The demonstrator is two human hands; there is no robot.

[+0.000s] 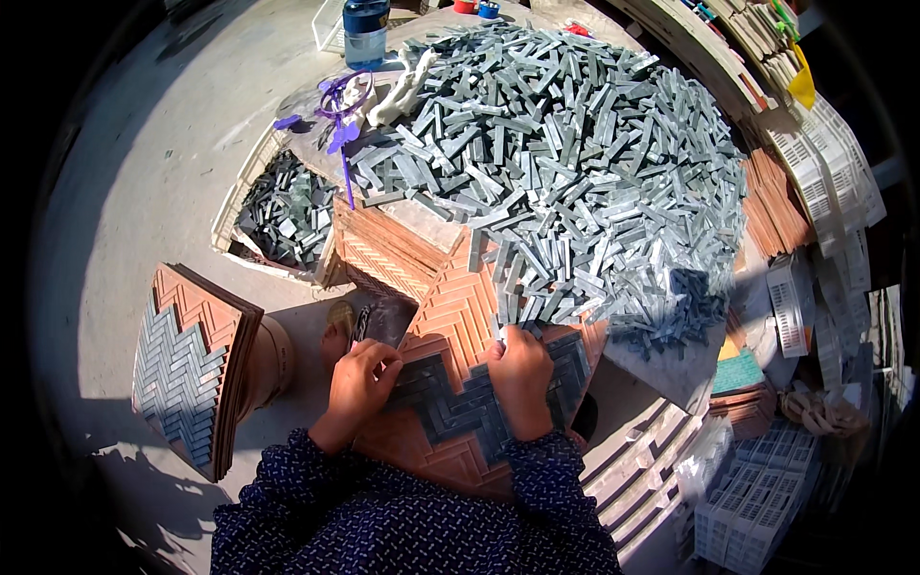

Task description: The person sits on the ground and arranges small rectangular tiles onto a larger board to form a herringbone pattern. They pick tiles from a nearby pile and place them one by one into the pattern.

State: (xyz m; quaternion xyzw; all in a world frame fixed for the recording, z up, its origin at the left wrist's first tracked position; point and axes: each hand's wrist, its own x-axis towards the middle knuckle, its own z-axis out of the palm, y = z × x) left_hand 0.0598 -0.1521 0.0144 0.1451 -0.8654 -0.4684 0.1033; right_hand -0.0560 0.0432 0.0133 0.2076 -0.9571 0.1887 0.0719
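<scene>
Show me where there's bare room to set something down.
Bare concrete floor lies left of the cream crate and beyond the stacked herringbone boards. The table is crowded by the heap of grey strips, the lower right by piled white plastic trays.

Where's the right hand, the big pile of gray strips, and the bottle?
Right hand [522, 376]: head view, on the back of the hand.
Pile of gray strips [585, 144]: head view, near its middle.
Bottle [365, 40]: head view, on its side.

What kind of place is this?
Maybe a tile workshop: there's a big heap of grey strips, an orange tray with zigzag grooves, and a crate of dark pieces.
</scene>
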